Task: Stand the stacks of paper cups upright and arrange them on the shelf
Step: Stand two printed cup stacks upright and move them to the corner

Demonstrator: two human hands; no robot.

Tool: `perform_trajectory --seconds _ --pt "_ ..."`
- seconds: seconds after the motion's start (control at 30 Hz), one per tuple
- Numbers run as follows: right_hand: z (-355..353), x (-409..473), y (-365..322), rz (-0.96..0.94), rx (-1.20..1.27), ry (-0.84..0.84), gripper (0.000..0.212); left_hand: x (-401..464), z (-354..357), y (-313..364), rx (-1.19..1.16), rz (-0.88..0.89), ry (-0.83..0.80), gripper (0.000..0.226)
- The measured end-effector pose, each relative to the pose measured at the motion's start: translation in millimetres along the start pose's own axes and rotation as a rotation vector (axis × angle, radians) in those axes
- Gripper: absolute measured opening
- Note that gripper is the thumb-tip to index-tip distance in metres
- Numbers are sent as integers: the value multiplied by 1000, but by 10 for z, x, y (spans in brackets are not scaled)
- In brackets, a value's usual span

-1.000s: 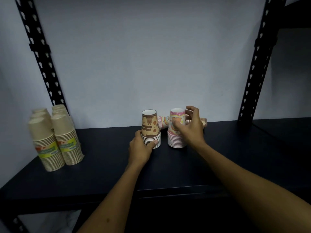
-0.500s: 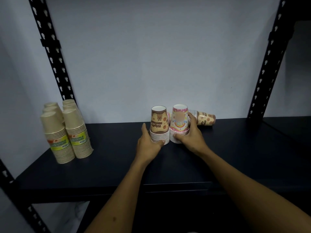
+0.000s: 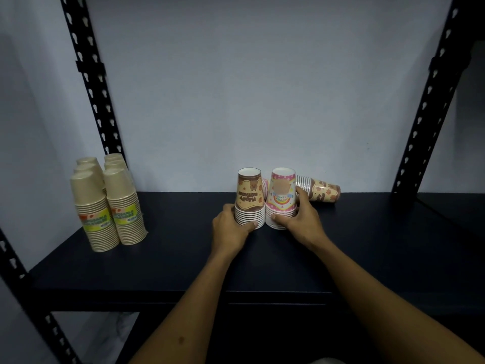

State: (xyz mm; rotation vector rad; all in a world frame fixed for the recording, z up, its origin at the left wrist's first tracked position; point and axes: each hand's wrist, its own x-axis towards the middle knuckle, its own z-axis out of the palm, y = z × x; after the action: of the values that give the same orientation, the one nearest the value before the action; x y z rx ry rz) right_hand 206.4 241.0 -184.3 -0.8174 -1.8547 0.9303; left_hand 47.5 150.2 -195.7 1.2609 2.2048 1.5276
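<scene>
Two short stacks of upside-down paper cups stand side by side at the middle of the black shelf (image 3: 168, 258). My left hand (image 3: 231, 229) grips the base of the brown stack (image 3: 249, 195). My right hand (image 3: 301, 222) holds the base of the pink stack (image 3: 282, 193). Behind them a brown stack (image 3: 319, 191) lies on its side by the wall, and part of another lying stack (image 3: 265, 189) shows between the two upright ones.
Several tall beige cup stacks (image 3: 107, 203) stand upright at the shelf's left end. Black perforated posts (image 3: 91, 82) rise at the left and at the right (image 3: 430, 101). A pale wall closes the back.
My right hand slid from the top of the pink stack down to its base, and the pink stack now stands close against the brown one. The view has shifted slightly.
</scene>
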Motion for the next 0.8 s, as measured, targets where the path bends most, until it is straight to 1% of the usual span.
perform_trajectory --seconds 0.1,0.27,0.5,0.63,0.8 --pt "10 11 31 -27 -14 25 75 5 -6 3 52 -2 -5 54" --pt "-4 4 11 -10 -1 15 71 -2 -10 -3 76 22 -28 56" --pt "-18 4 14 25 23 2 73 -12 -19 -4 41 30 -40 58" --pt "-13 7 38 21 31 -2 73 -5 -13 7 40 11 -62 59" --pt "-24 -14 23 0 30 -1 70 -5 -26 -3 3 5 -48 56"
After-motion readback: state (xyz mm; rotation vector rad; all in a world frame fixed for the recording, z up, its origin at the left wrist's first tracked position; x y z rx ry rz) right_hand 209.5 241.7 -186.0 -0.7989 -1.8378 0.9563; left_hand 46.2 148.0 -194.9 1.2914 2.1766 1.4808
